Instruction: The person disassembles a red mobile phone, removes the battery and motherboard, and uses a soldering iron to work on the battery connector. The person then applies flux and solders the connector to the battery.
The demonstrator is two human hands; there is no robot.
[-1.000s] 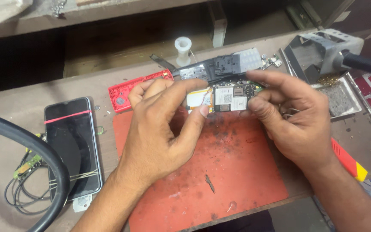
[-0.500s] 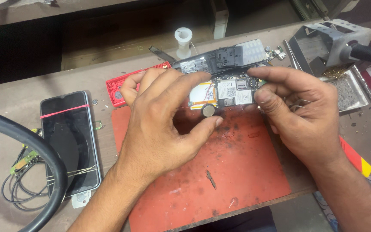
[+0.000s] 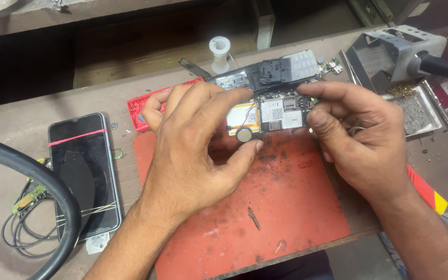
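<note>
My left hand [image 3: 193, 150] and my right hand [image 3: 359, 140] hold a small opened phone circuit board [image 3: 278, 114] above a red work mat [image 3: 265, 207]. The left thumb and forefinger pinch a small round grey disc [image 3: 243, 135] wired to the board, beside a white-and-orange part [image 3: 242, 115]. The right thumb and fingers grip the board's right end. Just behind it lies a dark phone housing with a pale keypad [image 3: 273, 72].
A black smartphone with a red band [image 3: 83, 173] lies at the left, next to a thick black hose [image 3: 37, 181] and thin cables [image 3: 19, 228]. A solder spool [image 3: 219, 52], a red case [image 3: 141, 106], a metal stand with a tray [image 3: 400, 57] and a red-yellow tool [image 3: 426, 192] surround the mat.
My left thumb and forefinger have closed on the round disc and drawn it a little down from the board. The right hand keeps its grip.
</note>
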